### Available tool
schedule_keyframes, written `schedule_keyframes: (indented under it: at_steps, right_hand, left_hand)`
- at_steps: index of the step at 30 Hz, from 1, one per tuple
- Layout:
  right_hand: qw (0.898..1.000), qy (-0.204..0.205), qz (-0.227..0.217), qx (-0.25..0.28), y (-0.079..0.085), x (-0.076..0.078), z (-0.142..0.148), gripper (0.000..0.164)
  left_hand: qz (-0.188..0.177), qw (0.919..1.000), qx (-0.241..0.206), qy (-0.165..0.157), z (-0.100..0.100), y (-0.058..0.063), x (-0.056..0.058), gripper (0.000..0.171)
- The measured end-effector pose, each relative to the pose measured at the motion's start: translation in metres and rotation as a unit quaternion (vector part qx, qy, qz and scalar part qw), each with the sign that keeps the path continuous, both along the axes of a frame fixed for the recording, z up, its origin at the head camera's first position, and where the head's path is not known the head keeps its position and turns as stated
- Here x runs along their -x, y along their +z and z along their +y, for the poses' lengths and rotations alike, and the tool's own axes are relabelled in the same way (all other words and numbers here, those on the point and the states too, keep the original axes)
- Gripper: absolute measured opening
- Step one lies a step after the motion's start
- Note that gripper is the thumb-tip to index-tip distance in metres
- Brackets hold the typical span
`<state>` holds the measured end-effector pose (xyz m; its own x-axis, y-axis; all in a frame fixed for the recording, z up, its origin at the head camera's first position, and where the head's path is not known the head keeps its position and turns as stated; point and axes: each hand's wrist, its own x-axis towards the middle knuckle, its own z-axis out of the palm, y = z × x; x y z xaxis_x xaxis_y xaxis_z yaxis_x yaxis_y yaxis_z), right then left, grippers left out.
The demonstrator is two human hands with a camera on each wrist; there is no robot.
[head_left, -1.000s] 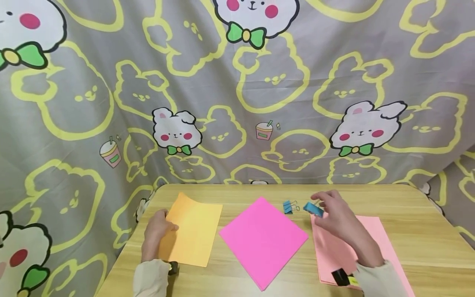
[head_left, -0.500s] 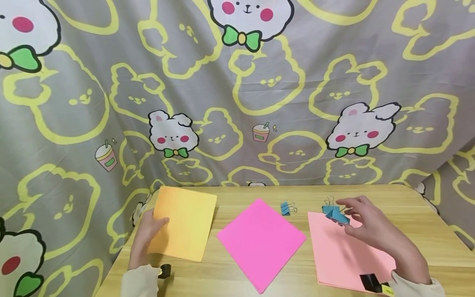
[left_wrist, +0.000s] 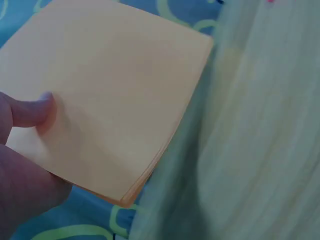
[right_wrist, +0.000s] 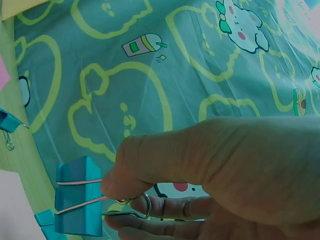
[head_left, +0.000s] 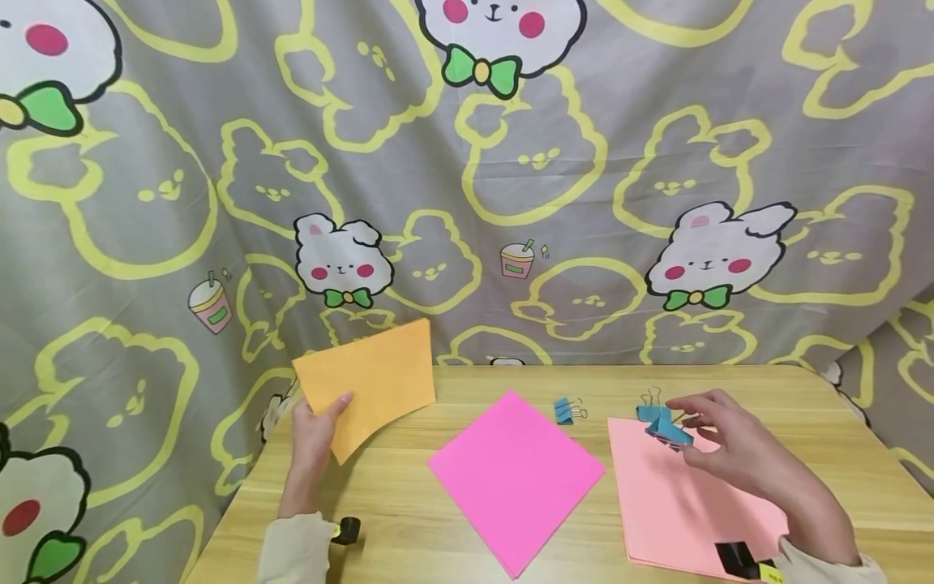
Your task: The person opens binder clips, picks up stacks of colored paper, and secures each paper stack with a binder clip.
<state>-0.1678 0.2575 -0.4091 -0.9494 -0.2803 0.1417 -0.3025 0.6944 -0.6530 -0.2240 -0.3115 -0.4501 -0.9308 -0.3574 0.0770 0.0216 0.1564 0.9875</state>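
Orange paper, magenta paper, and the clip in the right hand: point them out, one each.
Orange paper (head_left: 387,381): head view, middle of its face.
Magenta paper (head_left: 516,484): head view, middle of the top sheet.
Held clip (right_wrist: 79,194): right wrist view, blue body between two wires.

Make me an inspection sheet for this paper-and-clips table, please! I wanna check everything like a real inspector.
Surface: light wood-look table.
Job's things: orange paper, lifted; bright pink paper, turned like a diamond; light pink paper, lying on the right; loose blue clip, beyond the bright pink paper; back blue clip, at the light pink paper's far edge, can't tell if clamped; front blue clip, held.
Clutter: nothing seen.
Hands: left hand grips the orange paper; right hand pinches the front blue clip's wire handles.
Cables: nothing seen.
Surroundings: grey cloth with bunny and drink-cup pictures.
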Motion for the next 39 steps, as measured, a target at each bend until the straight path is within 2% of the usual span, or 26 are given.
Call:
schedule_keyframes:
  at_steps: [7, 12, 15, 20, 27, 34, 39]
  right_hand:
    - [1.000, -0.002, -0.001, 0.002, -0.001, -0.002, 0.004, 0.057]
    - [1.000, -0.008, -0.001, -0.002, -0.001, -0.004, 0.009, 0.057]
    - [1.000, -0.009, 0.001, -0.005, -0.001, -0.003, 0.009, 0.056]
    - [1.000, -0.009, 0.007, -0.012, 0.000, -0.002, 0.007, 0.055]
    - [1.000, -0.017, 0.004, -0.026, -0.001, -0.003, 0.008, 0.057]
    - [0.999, -0.014, 0.015, -0.025, -0.002, -0.001, 0.009, 0.062]
    - [0.999, -0.014, -0.003, -0.037, -0.004, 0.000, 0.011, 0.064]
  left_hand:
    - [-0.004, 0.9999, 0.005, -0.015, -0.001, -0.013, 0.003, 0.040]
    - [0.013, 0.9997, -0.005, -0.020, -0.004, -0.015, 0.003, 0.036]
    - [0.006, 0.9997, -0.007, -0.025, -0.004, -0.015, 0.003, 0.033]
    - [-0.007, 0.9993, -0.003, -0.037, -0.002, -0.018, 0.004, 0.037]
    - [-0.020, 0.9971, 0.023, -0.070, -0.003, -0.025, 0.003, 0.031]
    - [-0.011, 0.9938, 0.051, -0.098, -0.006, -0.033, 0.004, 0.027]
    - [-0.009, 0.9904, 0.071, -0.118, -0.007, -0.035, 0.006, 0.027]
